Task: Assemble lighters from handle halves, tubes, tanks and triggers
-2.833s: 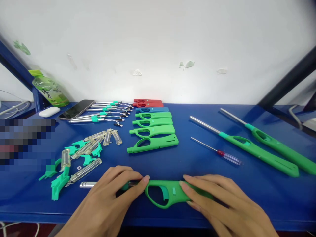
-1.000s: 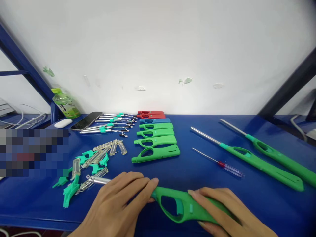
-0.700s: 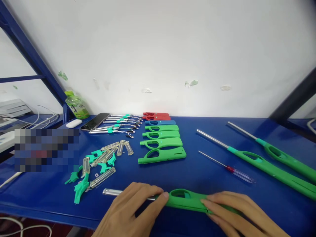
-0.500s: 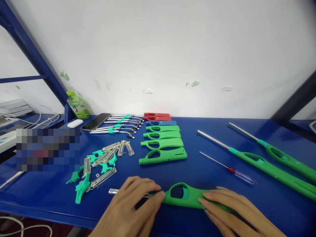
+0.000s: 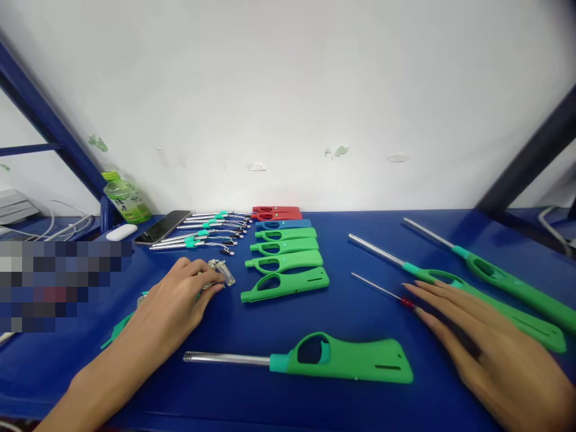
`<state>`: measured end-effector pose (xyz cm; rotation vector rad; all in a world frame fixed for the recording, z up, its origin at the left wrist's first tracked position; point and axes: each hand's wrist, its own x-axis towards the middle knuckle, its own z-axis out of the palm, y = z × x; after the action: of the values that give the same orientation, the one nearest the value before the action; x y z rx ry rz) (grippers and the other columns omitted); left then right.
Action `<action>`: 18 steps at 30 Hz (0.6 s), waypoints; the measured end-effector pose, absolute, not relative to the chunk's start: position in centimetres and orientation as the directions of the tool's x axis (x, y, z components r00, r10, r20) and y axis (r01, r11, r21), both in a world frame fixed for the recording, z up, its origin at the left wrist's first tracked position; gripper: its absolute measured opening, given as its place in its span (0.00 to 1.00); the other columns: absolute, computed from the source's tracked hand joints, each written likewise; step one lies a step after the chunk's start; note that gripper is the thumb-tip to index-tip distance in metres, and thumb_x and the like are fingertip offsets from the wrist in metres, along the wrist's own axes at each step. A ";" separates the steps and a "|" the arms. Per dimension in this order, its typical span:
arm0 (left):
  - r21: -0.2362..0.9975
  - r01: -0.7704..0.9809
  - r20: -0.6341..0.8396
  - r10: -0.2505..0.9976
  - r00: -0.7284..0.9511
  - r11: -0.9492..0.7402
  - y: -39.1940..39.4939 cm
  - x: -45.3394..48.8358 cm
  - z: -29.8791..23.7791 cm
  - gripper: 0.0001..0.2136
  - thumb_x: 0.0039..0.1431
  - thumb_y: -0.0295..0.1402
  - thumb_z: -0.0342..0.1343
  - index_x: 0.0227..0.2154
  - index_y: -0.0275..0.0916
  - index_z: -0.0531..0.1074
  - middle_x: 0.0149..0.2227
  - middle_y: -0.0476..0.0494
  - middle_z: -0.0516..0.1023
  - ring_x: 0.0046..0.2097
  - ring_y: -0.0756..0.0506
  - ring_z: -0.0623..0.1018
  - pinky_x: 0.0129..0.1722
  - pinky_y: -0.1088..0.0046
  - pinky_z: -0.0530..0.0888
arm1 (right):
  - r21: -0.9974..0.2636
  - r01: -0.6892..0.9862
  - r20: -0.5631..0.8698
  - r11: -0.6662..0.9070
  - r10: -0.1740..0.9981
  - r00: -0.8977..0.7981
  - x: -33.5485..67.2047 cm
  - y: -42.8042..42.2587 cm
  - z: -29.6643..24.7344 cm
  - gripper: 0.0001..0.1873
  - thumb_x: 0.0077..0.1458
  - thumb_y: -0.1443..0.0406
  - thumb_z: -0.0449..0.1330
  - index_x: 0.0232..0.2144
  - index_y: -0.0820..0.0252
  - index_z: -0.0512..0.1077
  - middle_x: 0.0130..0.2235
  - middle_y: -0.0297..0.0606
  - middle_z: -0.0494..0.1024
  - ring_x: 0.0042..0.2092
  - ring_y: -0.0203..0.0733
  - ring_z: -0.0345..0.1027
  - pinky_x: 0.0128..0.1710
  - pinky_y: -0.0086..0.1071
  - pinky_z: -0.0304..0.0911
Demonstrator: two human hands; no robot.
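Left hand (image 5: pixel 173 303): it has come off the lighter and gone out to the clear tubes (image 5: pixel 224 272). The fingertips curl onto them, but I cannot tell whether one is pinched.
Green shells (image 5: pixel 284 284): they lie in a row just right of the tubes, untouched.
Lighter (image 5: pixel 342 359): half a second ago both hands pressed on it. Now it lies free on the near table (image 5: pixel 315 315) between the hands, metal tube pointing left, so the hands are done with it for now.
Screwdriver (image 5: pixel 382 291): the shaft and red collar show, and the handle is hidden under the right hand.
Right hand (image 5: pixel 486 342): it lies flat with fingers spread over the screwdriver handle, clasping nothing.
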<state>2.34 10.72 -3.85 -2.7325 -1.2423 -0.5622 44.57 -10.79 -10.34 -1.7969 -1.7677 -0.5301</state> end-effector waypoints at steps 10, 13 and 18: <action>0.030 0.751 0.323 0.718 0.617 -0.660 10.8 3.0 -3.0 0.20 0.69 0.45 0.43 0.34 0.45 0.79 0.34 0.38 0.80 0.38 0.32 0.79 0.33 0.57 0.74 | -0.261 0.956 0.659 -0.132 0.700 0.277 42.4 -11.6 -8.0 0.19 0.77 0.49 0.51 0.52 0.43 0.79 0.52 0.30 0.87 0.51 0.50 0.84 0.47 0.44 0.76; 0.019 0.756 0.349 0.713 0.608 -0.654 10.2 3.2 -2.7 0.19 0.68 0.47 0.42 0.32 0.46 0.75 0.33 0.38 0.78 0.37 0.32 0.79 0.28 0.61 0.71 | -0.318 0.940 0.686 -0.125 0.654 0.319 41.9 -12.1 -7.3 0.16 0.76 0.50 0.53 0.51 0.43 0.79 0.52 0.29 0.87 0.51 0.47 0.83 0.50 0.41 0.73; 0.141 0.769 0.444 0.734 0.514 -0.624 7.8 4.2 -1.6 0.14 0.75 0.43 0.40 0.36 0.47 0.66 0.34 0.48 0.73 0.31 0.43 0.76 0.31 0.67 0.69 | -0.450 0.890 0.700 -0.071 0.591 0.401 41.5 -12.4 -6.8 0.14 0.72 0.50 0.60 0.50 0.43 0.81 0.51 0.29 0.86 0.52 0.50 0.81 0.60 0.44 0.68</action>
<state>4.24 7.83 -1.63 -2.6687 -1.3269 -0.7290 41.49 -12.41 -6.80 -1.7677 -1.2916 -0.4221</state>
